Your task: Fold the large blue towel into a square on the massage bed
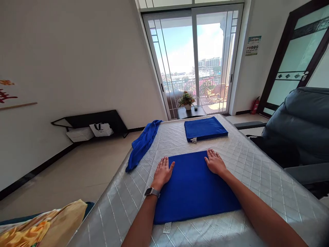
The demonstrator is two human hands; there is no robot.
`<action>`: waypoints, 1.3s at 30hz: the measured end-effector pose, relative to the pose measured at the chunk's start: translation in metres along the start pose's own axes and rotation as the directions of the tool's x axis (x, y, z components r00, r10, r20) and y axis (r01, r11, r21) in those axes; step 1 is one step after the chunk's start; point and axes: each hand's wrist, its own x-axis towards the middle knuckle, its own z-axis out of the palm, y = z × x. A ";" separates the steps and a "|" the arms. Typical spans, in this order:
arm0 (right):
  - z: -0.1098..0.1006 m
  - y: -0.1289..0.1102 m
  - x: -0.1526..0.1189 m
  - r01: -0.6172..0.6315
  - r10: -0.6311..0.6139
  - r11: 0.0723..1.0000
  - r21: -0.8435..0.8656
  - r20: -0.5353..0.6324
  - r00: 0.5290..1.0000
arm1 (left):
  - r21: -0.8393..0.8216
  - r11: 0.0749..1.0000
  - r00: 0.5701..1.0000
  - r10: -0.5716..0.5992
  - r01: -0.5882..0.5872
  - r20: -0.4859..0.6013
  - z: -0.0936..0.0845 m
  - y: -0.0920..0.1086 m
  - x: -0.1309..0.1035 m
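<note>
A blue cloth (195,188), folded into a flat rectangle, lies on the silver quilted mattress (120,202). A white tag (167,227) pokes out from its near left edge. My left hand (163,171) rests flat on the cloth's left edge near the far corner, fingers stretched out. On the far right corner lies my right hand (215,162), palm down with its fingers extended. Farther back is a second folded blue cloth (205,127), also with a tag. A loose, crumpled blue cloth (145,144) hangs along the mattress's left edge.
A dark reclining chair (305,116) stands close on the right. Yellow patterned fabric (41,224) lies at the lower left. Beyond the mattress, a small black table (191,112) carries a potted plant (187,99). Bags (101,129) sit by a black folded frame (95,120) at the left wall.
</note>
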 end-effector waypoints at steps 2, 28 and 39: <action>-0.001 0.000 -0.001 -0.004 0.004 1.000 0.007 0.000 1.000 | -0.008 1.000 1.000 0.000 0.000 0.003 0.000 0.002 0.000; -0.006 -0.007 -0.040 -0.023 0.022 0.998 0.054 0.008 1.000 | -0.046 0.988 0.987 0.141 -0.145 -0.076 -0.020 0.061 -0.011; -0.004 -0.005 -0.041 -0.007 0.007 0.999 0.033 -0.019 1.000 | -0.082 0.926 0.923 0.375 -0.369 0.083 -0.018 0.157 -0.053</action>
